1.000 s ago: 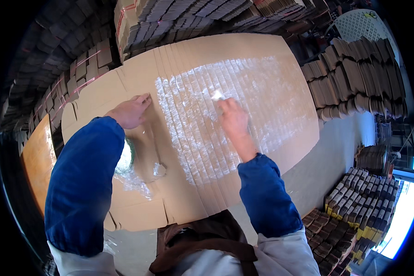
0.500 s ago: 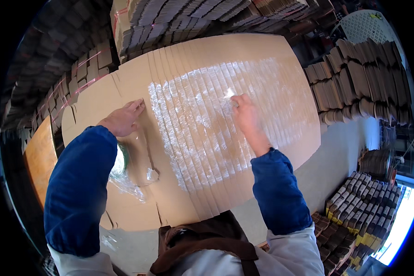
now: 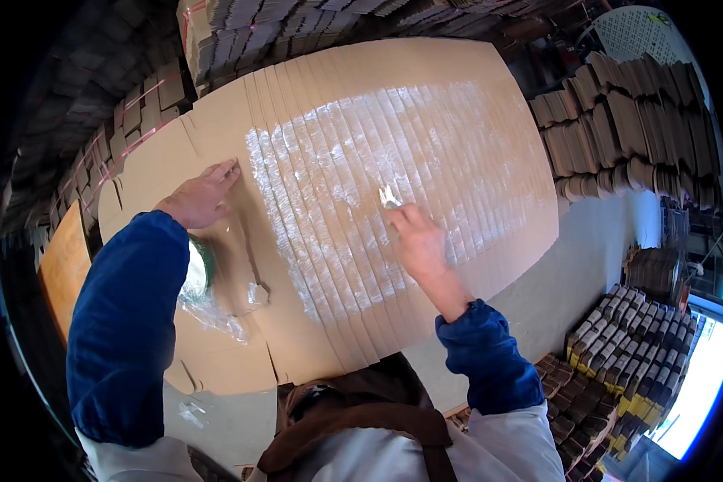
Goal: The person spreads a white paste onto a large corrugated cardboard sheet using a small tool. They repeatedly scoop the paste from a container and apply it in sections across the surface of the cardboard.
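Note:
Overlapping cardboard sheets (image 3: 209, 120) are fanned out in front of me, their ridged middle smeared with glossy white paste (image 3: 337, 153). My right hand (image 3: 419, 241) is closed round a small brush (image 3: 389, 196) with white bristles, which touches the pasted strips. My left hand (image 3: 201, 195) lies with fingers stretched out on bare cardboard, left of the paste. Partly behind my left sleeve stands a round green-rimmed tub (image 3: 207, 269) with white contents. Crumpled clear plastic film (image 3: 217, 317) spreads beside it.
Tied stacks of cardboard (image 3: 149, 112) rise at the left and far side. More brown stacks (image 3: 618, 136) stand at the right, with black, white and yellow bundles (image 3: 635, 345) below them. A brown wooden board (image 3: 63, 261) leans at the left edge.
My right hand has drawn the brush nearer to me and slightly left over the pasted strips. My left hand keeps its place on the cardboard; the whole view has shifted a little.

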{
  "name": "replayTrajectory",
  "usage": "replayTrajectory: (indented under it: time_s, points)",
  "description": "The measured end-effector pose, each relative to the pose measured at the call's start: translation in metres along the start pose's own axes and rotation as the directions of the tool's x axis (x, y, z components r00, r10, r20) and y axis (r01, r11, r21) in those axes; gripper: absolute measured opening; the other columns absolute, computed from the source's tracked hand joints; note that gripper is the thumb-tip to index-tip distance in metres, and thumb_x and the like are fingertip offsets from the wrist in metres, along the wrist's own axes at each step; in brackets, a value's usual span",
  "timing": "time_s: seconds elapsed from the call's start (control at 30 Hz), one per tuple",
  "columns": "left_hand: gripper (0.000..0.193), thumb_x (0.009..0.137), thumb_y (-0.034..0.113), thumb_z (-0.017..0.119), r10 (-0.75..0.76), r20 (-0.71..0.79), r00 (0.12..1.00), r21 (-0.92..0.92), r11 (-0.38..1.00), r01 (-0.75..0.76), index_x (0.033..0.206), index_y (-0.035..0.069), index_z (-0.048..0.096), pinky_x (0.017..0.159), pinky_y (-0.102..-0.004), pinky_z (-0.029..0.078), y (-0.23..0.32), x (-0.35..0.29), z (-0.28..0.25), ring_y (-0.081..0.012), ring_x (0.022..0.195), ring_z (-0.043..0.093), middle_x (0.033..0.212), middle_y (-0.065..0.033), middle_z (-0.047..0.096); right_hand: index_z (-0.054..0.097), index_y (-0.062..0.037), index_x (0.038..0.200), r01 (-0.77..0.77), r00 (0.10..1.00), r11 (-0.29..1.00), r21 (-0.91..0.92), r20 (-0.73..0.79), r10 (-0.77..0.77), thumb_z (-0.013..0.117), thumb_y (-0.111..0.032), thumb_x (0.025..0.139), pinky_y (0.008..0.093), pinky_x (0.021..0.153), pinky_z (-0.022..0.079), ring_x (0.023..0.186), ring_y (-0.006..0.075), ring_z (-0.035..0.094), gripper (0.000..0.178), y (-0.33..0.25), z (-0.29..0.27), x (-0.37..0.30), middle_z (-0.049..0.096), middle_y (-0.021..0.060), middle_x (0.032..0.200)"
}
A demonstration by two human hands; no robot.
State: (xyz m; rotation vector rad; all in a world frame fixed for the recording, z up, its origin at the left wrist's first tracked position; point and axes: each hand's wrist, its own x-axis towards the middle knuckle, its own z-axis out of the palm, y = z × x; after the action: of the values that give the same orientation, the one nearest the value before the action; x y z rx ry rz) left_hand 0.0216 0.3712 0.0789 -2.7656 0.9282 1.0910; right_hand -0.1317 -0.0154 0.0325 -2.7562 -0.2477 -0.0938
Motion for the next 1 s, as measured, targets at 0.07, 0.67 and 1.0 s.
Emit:
replayTrajectory:
  time_s: [0.07,0.67,1.0]
  points:
    - [0.074,0.09,0.018,0.062,0.028,-0.008,1.0,0.011,1.0,-0.028,0.153,0.0,0.028,0.121,-0.0368,0.027,0.0,0.004,0.0,-0.0311,0.149,0.024,0.163,-0.0154,0.019,0.065,-0.0176,0.11,-0.067,0.997,0.995,-0.068,-0.044,0.064,0.065,-0.003,0.075,0.0427,0.072,0.054,0.092,0.0272,0.064,0.038,0.024,-0.003,0.007,0.058,0.0038,0.099]
    - [0.075,0.09,0.018,0.061,0.026,-0.037,0.999,0.055,0.998,-0.024,0.153,-0.001,0.026,0.119,-0.0369,0.032,-0.012,0.001,0.012,-0.031,0.148,0.026,0.162,-0.0165,0.019,0.063,-0.014,0.098,0.047,0.992,0.997,-0.054,-0.118,-0.053,0.065,-0.004,0.077,0.0405,0.061,0.053,0.081,0.0264,0.063,0.023,-0.061,0.032,0.024,0.054,0.0067,0.091]
    - [0.072,0.091,0.018,0.06,0.039,-0.041,0.998,0.011,0.999,-0.038,0.153,0.0,0.027,0.118,-0.0371,0.032,-0.008,0.01,0.014,-0.032,0.146,0.03,0.162,-0.016,0.019,0.064,-0.0132,0.096,-0.108,0.989,0.989,-0.101,-0.114,0.097,0.064,-0.006,0.079,0.0408,0.063,0.053,0.079,0.0264,0.063,0.018,-0.04,0.017,0.024,0.056,0.0079,0.092]
